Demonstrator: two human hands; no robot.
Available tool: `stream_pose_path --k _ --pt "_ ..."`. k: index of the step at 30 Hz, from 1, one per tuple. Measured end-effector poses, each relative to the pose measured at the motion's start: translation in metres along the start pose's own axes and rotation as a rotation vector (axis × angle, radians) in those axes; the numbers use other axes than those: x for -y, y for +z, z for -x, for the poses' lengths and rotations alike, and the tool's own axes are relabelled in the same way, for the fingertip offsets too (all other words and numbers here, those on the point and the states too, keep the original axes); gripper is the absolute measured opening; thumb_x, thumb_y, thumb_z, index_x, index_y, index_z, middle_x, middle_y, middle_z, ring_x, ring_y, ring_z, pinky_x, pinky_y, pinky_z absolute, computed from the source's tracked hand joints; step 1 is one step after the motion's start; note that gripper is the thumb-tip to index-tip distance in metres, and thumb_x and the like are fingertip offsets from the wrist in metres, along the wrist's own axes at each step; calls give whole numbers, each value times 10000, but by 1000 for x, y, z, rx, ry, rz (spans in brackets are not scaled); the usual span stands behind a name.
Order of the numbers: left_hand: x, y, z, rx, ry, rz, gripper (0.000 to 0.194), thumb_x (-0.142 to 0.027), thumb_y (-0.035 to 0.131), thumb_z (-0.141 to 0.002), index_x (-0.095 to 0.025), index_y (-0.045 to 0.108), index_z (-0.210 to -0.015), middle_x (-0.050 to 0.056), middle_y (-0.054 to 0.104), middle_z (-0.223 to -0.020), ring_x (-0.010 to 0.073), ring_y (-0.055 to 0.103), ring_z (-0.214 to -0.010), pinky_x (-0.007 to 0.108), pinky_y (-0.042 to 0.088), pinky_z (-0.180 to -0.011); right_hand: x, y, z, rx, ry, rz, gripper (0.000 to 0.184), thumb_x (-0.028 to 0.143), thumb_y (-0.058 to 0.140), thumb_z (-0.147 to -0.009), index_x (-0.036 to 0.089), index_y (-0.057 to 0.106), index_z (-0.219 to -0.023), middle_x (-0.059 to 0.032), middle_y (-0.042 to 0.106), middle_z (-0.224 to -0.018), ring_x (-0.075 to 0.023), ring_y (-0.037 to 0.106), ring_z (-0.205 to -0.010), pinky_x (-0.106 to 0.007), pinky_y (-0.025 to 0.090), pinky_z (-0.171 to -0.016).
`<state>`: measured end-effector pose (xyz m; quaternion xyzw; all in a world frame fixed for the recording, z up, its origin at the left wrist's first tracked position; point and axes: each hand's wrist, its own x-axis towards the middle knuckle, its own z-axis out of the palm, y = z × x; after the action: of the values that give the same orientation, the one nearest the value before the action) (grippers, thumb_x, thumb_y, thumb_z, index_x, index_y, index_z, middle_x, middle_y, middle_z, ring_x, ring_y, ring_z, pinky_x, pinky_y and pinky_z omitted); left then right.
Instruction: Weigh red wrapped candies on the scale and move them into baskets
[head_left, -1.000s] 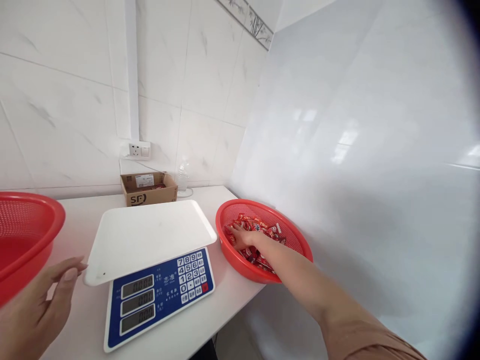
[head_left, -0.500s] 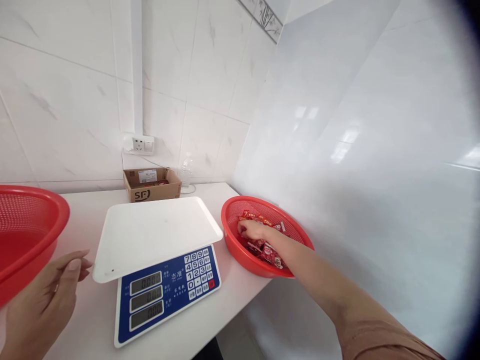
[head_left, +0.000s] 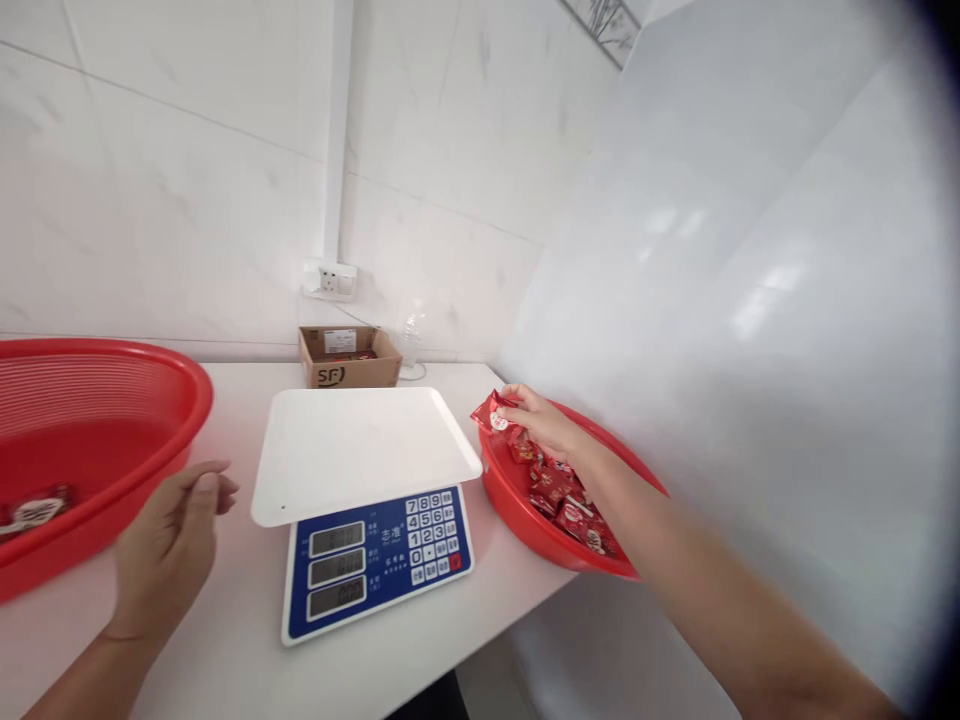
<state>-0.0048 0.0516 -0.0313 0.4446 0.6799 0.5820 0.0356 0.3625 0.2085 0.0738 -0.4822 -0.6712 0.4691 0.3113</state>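
Note:
My right hand (head_left: pixel 538 420) pinches a small red snack packet (head_left: pixel 492 412) with a white patch, just above the far left rim of the right-hand red plastic basket (head_left: pixel 517 520). Several red packets (head_left: pixel 566 495) lie inside that basket. To the left of the scale, my left hand (head_left: pixel 176 535) is beside the rim of another red basket (head_left: pixel 191 410); its fingers are curled together with nothing visible in them. Between my hands stands a digital scale (head_left: pixel 390 560) with a blue keypad panel and a bare white weighing tray (head_left: pixel 367 445).
A red packet (head_left: pixel 37 512) lies in the left basket. Behind the scale is an open cardboard box (head_left: pixel 352 372) with red items inside, and a clear plastic bottle (head_left: pixel 412 340) by the wall. A socket (head_left: pixel 330 281) is mounted above. The white table (head_left: pixel 217 640) ends at the front right.
My right hand has come up from inside the right basket with a red packet. The view has swung left, showing more of the left basket. My left hand stays beside that basket.

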Motion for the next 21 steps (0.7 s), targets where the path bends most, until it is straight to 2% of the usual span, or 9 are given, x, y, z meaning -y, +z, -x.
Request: stream_pose_path --k 2,5,9,14,17,19,21 --pt "-13 -4 1 32 -18 44 344 -468 419 -808 -191 581 -933 21 614 -765 142 602 -654 271 530 -636 13 31 -6 94 -24 -27 341 320 642 -720 247 428 -975 22 600 -787 -130 593 -660 -219 468 -515" --pt "-17 -5 0 55 -13 88 343 -472 419 -815 -187 566 -937 31 605 -777 144 593 -672 275 532 -636 27 74 -15 229 -54 -36 336 314 637 -745 249 418 -991 17 605 -825 -116 595 -635 -246 500 -538" --pt "-13 -5 -1 65 -23 112 326 -467 407 -829 -203 562 -940 20 597 -786 137 585 -693 261 526 -636 34 109 -25 248 -104 25 232 308 582 -805 248 427 -966 -4 594 -936 -108 607 -707 -252 520 -593" --pt "-10 -5 -1 74 -25 132 316 -456 407 -835 -208 561 -958 15 591 -789 136 577 -695 262 521 -637 32 112 -28 126 -59 74 217 205 526 -818 248 410 -997 18 590 -805 -121 622 -713 -213 493 -543" --pt "-10 -5 -1 76 -31 133 321 -459 406 -835 -207 562 -960 16 593 -788 136 578 -696 259 522 -636 29 107 -24 116 -55 112 265 214 516 -815 254 409 -1054 26 608 -741 -119 614 -664 -189 456 -501" --pt "-11 -5 0 68 -37 128 320 -458 407 -834 -206 564 -952 16 594 -780 136 580 -691 260 522 -635 26 103 -22 167 -35 175 303 243 511 -821 254 425 -1111 2 635 -804 -119 613 -643 -191 444 -486" --pt "-12 -5 -1 63 -42 127 316 -458 410 -832 -205 566 -939 16 596 -774 135 580 -682 259 522 -630 24 98 -21 181 -11 312 346 260 501 -830 250 453 -1172 -46 640 -977 -121 615 -633 -221 461 -505"
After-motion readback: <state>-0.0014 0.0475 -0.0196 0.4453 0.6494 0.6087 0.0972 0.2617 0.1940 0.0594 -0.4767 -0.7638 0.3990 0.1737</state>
